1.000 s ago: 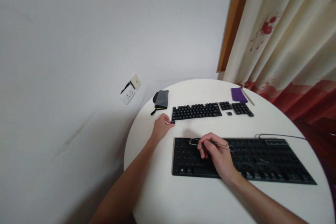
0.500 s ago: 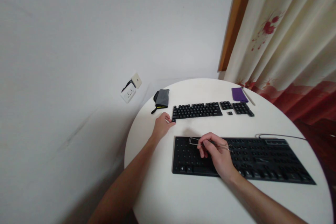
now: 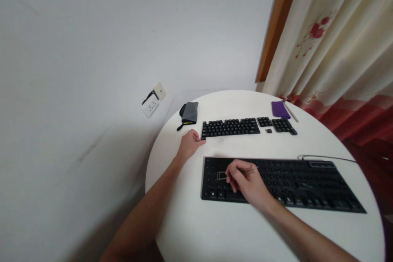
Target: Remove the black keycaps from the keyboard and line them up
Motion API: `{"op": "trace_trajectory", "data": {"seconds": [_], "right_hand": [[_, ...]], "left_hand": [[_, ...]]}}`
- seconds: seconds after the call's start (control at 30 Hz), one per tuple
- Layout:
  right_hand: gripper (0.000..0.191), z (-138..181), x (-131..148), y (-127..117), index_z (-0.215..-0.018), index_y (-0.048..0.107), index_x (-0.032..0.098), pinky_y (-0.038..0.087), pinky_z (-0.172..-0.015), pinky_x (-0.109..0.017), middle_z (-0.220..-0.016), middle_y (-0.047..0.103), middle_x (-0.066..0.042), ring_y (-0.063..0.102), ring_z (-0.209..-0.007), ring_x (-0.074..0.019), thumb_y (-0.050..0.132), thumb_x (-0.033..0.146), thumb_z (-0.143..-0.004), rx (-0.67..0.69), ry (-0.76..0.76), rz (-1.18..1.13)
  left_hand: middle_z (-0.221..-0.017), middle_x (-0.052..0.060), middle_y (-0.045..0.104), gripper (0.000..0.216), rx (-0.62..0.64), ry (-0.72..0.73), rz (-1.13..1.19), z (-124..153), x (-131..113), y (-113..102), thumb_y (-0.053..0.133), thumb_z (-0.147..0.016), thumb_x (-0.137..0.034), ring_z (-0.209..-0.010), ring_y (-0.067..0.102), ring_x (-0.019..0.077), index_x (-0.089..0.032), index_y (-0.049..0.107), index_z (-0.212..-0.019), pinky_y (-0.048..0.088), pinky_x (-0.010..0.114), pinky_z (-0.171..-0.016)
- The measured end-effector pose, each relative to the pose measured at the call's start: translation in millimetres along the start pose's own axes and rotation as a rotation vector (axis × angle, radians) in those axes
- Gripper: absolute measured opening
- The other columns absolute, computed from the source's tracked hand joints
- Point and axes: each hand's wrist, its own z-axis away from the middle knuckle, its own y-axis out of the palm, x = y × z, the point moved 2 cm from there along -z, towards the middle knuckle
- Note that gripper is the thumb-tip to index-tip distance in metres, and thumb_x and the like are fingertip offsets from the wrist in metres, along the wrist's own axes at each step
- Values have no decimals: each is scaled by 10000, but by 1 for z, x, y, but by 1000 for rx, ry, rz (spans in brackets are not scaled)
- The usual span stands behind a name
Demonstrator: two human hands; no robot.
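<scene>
A black keyboard base (image 3: 307, 186), stripped of most of its caps, lies across the near part of the round white table (image 3: 233, 233). My right hand (image 3: 245, 182) rests on its left half, fingers pinched on a wire keycap puller (image 3: 221, 175) whose loop points left. Behind it, loose black keycaps (image 3: 230, 127) are laid out in keyboard order. My left hand (image 3: 189, 147) is curled at the lower left corner of that layout, fingertips touching the corner keycap (image 3: 203, 138).
A grey pouch (image 3: 188, 113) lies at the table's back left. A purple cloth (image 3: 278, 109) and a thin stick (image 3: 290, 112) lie at the back right. The keyboard's cable (image 3: 325, 157) trails right. A wall socket (image 3: 150, 106) and a curtain (image 3: 337, 49) flank the table.
My right hand has moved left and nearer along the keyboard base, carrying the puller toward the lower left rows. My left hand has stayed at the corner of the keycap layout.
</scene>
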Motion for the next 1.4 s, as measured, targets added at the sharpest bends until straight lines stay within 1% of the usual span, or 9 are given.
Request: {"op": "trace_trajectory", "data": {"seconds": [0.13, 0.2, 0.47, 0.6, 0.83, 0.97, 1.17, 1.27, 1.4], "right_hand": [[315, 8, -6, 10, -659, 552, 161, 283, -399, -182, -558, 521, 29, 417, -421, -64, 446, 273, -934, 133, 74, 188], [327, 11, -7, 14, -635, 531, 166, 288, -417, -185, -548, 503, 31, 428, -440, -70, 435, 259, -933, 154, 54, 295], [367, 12, -1, 31, -571, 462, 183, 236, -440, -220, -474, 451, 37, 434, -418, -82, 429, 264, -927, 167, 13, 524], [341, 7, 6, 41, -566, 457, 181, 218, -475, -244, -486, 479, 23, 430, -443, -86, 459, 215, -905, 162, -71, 692], [284, -5, 16, 54, -557, 506, 163, 241, -521, -247, -539, 574, -5, 447, -469, -83, 503, 88, -831, 221, -116, 869], [306, -4, 15, 57, -565, 555, 155, 265, -511, -234, -535, 597, -21, 522, -474, -98, 490, 94, -858, 252, -29, 924], [243, 11, 5, 63, -709, 679, 136, 323, -572, -263, -705, 708, -98, 635, -601, -173, 513, 162, -884, 269, -115, 1126], [237, 13, 3, 57, -700, 661, 141, 329, -562, -258, -679, 692, -79, 615, -587, -163, 501, 143, -875, 236, -103, 1040], [291, 10, -3, 40, -624, 582, 160, 315, -494, -214, -562, 589, -2, 528, -501, -107, 434, 121, -872, 217, -13, 690]], "left_hand": [[-596, -55, 529, 235, -94, 111, 24, 5, -15, -4, 670, -765, -338, -560, 495, 110, -197, 497, -692, 369, 223, -567], [-586, -58, 502, 207, -82, 176, 83, 9, -24, -3, 608, -819, -335, -545, 464, 100, -194, 503, -708, 357, 215, -553], [-658, -27, 550, 177, 432, 355, 223, 34, -47, 16, 590, -852, -330, -600, 490, 104, -163, 646, -873, 380, 206, -566], [-622, -44, 519, 190, 589, 421, 177, 43, -51, 23, 620, -838, -336, -570, 462, 98, -171, 680, -910, 354, 204, -550], [-676, -42, 523, 222, 651, 484, 153, 41, -46, 27, 683, -802, -317, -597, 463, 94, -172, 696, -970, 347, 195, -565], [-700, -37, 535, 224, 659, 515, 124, 41, -48, 25, 702, -794, -294, -614, 469, 94, -175, 703, -984, 353, 197, -586], [-711, -36, 540, 210, 653, 538, 128, 43, -50, 22, 702, -797, -278, -634, 481, 98, -182, 704, -984, 352, 198, -591], [-713, -33, 545, 213, 643, 544, 138, 42, -50, 22, 707, -789, -280, -630, 481, 101, -185, 710, -979, 348, 202, -584], [-710, -30, 550, 195, 642, 562, 123, 43, -51, 22, 694, -794, -265, -628, 479, 106, -198, 721, -974, 351, 205, -592]]}}
